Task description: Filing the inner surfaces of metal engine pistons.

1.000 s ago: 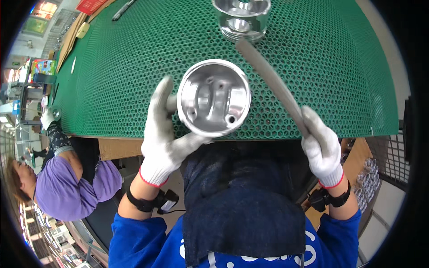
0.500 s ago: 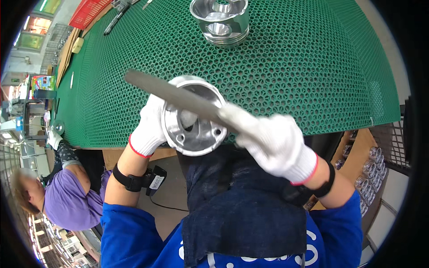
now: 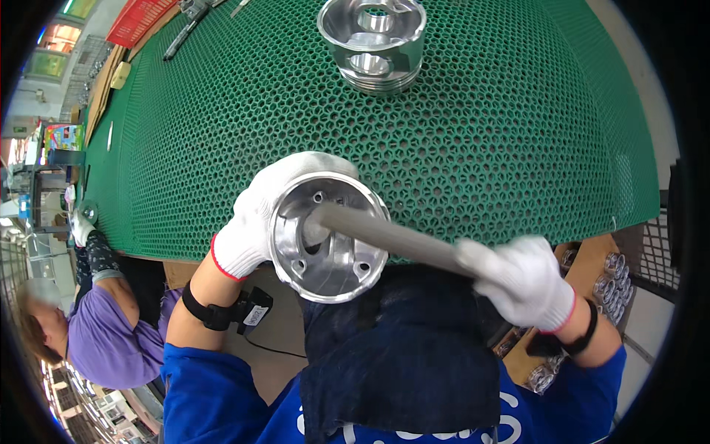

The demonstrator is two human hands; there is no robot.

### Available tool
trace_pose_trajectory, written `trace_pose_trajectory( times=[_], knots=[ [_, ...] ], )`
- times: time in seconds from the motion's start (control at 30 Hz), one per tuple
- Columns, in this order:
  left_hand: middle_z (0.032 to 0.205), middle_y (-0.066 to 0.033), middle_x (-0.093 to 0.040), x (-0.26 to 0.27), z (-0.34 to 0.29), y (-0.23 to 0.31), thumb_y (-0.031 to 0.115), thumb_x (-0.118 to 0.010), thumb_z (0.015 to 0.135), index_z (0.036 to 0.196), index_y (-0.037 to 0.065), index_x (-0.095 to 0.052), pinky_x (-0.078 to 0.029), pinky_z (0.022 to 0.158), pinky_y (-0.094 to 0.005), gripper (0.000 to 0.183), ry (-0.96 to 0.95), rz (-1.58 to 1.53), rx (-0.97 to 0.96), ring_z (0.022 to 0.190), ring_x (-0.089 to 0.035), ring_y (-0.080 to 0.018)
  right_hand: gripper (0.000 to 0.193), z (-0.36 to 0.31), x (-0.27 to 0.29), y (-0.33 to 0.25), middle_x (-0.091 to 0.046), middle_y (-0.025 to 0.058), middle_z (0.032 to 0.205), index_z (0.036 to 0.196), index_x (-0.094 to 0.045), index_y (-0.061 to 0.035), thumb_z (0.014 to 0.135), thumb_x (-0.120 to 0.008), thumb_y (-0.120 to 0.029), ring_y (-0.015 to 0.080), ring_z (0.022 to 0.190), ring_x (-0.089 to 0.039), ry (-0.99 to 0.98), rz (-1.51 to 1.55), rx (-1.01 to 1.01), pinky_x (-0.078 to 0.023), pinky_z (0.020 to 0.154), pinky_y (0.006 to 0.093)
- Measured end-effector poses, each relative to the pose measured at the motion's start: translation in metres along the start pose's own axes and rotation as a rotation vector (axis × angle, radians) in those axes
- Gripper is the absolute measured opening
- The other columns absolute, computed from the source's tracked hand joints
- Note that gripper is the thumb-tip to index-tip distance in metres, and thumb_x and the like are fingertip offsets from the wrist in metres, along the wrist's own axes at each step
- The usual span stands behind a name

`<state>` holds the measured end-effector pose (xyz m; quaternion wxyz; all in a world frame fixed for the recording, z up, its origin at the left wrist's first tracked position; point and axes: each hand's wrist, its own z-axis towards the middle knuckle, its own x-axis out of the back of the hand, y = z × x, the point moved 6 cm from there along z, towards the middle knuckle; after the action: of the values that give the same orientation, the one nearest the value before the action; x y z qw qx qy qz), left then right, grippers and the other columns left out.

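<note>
My left hand [image 3: 255,198], in a white knit glove, wraps round the far left side of a silver metal piston [image 3: 339,275]. The piston's hollow end faces up, showing holes and ribs inside; the glove hides part of its outer wall. A long grey file [image 3: 403,238] is gripped at its right end by my gloved right hand [image 3: 523,285]. The file slants across the piston's rim, its far end over or inside the hollow; whether it touches metal I cannot tell. A second piston [image 3: 379,70] stands hollow end up on the mat, beyond my hands.
A green mat [image 3: 518,140] with a honeycomb of holes covers the bench. At the far left are a red crate [image 3: 140,22], a dark slim tool [image 3: 181,38] and a yellow block [image 3: 120,75]. A co-worker [image 3: 111,333] sits left. Several metal parts [image 3: 610,281] stand on wooden boards at lower right.
My right hand has drawn the file to the right and down, so its far end now lies over the piston's hollow. The held piston has come nearer and tilted more toward me.
</note>
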<state>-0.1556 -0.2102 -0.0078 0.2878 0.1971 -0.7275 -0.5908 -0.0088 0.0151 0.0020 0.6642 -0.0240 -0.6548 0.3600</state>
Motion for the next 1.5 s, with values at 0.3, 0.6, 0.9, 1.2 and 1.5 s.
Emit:
trace_pose_trajectory(
  times=[0.3,0.6,0.9,1.2,1.5],
  knots=[
    [0.103,-0.0104,-0.068,-0.003,0.004,0.004,0.038,-0.071,0.083,0.113,0.002,-0.064,-0.053,0.082,-0.0312,0.047,0.031,0.359,-0.166,0.093,-0.067,-0.0199,0.041,0.102,0.0,-0.001,-0.066,0.0074,0.071,0.134,-0.053,-0.026,0.092,-0.059,-0.025,0.0227,0.054,-0.063,0.293,0.035,0.059,-0.052,0.049,0.0339],
    [0.093,-0.0168,-0.064,-0.011,-0.049,0.052,0.002,-0.066,0.077,0.134,-0.002,-0.045,-0.052,0.07,-0.0415,0.061,0.235,1.066,-0.646,0.081,-0.064,-0.0356,0.061,-0.015,0.014,0.063,-0.04,0.0169,0.148,0.143,-0.034,0.008,0.1,-0.047,-0.032,0.006,0.066,-0.049,0.496,0.661,-0.304,-0.046,0.068,0.0216],
    [0.102,-0.0069,-0.064,-0.028,-0.096,0.102,0.021,-0.071,0.076,0.108,0.01,-0.066,-0.049,0.087,-0.0418,0.034,-0.053,0.913,-0.563,0.099,-0.06,-0.026,0.057,-0.013,0.003,0.072,-0.042,0.014,0.146,0.146,-0.028,0.0074,0.101,-0.044,-0.024,0.002,0.055,-0.037,0.573,0.697,-0.273,-0.033,0.047,0.0191],
    [0.085,-0.0107,-0.061,0.057,-0.063,0.089,0.032,-0.076,0.072,0.088,0.009,-0.062,-0.048,0.088,-0.0438,0.032,0.024,1.326,-0.361,0.085,-0.06,-0.0327,0.057,-0.037,-0.008,0.081,-0.042,0.0128,0.147,0.146,-0.029,0.0061,0.103,-0.042,-0.028,0.0038,0.051,-0.04,0.596,0.655,-0.273,-0.032,0.043,0.0197],
    [0.117,-0.0186,-0.064,0.268,-0.115,0.018,0.029,-0.072,0.081,0.123,-0.001,-0.057,-0.05,0.092,-0.0394,0.054,1.03,1.291,0.496,0.107,-0.062,-0.0296,0.064,-0.005,-0.002,0.065,-0.061,0.0132,0.117,0.143,-0.037,0.0059,0.099,-0.049,-0.039,0.0081,0.057,-0.048,0.578,0.656,-0.255,-0.042,0.054,0.024]
  ],
)
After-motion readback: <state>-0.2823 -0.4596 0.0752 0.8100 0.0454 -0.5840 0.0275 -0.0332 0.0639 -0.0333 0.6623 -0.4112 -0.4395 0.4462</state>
